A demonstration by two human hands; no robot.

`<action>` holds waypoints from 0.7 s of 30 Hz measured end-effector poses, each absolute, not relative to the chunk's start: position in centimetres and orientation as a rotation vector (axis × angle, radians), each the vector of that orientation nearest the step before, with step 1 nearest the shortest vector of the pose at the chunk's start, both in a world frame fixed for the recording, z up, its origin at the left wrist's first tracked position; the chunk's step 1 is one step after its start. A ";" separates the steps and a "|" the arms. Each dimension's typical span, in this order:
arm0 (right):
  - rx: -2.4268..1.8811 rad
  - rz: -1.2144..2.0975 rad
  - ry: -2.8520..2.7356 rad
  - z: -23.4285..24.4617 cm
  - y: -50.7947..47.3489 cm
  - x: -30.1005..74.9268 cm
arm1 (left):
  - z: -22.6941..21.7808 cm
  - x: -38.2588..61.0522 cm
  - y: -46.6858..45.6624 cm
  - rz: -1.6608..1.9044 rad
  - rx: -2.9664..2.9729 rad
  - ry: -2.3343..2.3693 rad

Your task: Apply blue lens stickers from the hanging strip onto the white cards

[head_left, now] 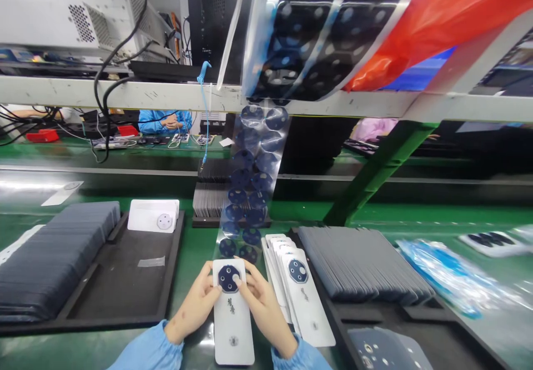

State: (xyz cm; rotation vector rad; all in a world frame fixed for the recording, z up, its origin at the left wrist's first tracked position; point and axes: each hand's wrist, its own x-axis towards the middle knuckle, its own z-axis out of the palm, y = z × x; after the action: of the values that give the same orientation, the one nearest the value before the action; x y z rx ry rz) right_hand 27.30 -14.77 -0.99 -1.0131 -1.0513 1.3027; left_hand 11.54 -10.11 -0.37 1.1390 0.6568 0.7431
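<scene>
Between both hands, upright and facing me, is a white phone back cover (233,325) with a dark blue round camera sticker (229,278) near its top and dark characters below. My left hand (199,298) closes on its left edge, thumb by the sticker. My right hand (264,303) grips the right edge, its thumb touching the sticker's side. Just behind the cover's top hangs a clear strip of dark blue round stickers (252,192). Right of my right hand, a fanned stack of similar white covers (310,314) leans against a black tray.
On the left, a black tray (125,281) bears a row of dark grey sheets (62,253) and white cards (152,215). Grey sheets (362,262) fill part of the right tray. A white metal rail (166,95) crosses above. Beyond it a person's blue sleeves (152,123) show.
</scene>
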 end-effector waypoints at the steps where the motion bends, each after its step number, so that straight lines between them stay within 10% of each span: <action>1: -1.022 1.290 -1.065 -1.0 -15.0 27.2 | -0.3 11.6 -10.2 0.741 1.142 0.663; 21: -1.862 -0.141 -1.412 -5.3 -19.0 29.5 | -1.5 11.1 -9.9 0.771 1.128 0.466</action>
State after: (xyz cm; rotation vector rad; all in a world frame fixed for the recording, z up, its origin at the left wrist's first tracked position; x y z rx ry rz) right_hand 29.50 -18.96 -5.27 -1.8618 -1.4116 -0.1410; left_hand 11.12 -9.88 -1.53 1.1280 0.4664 0.7713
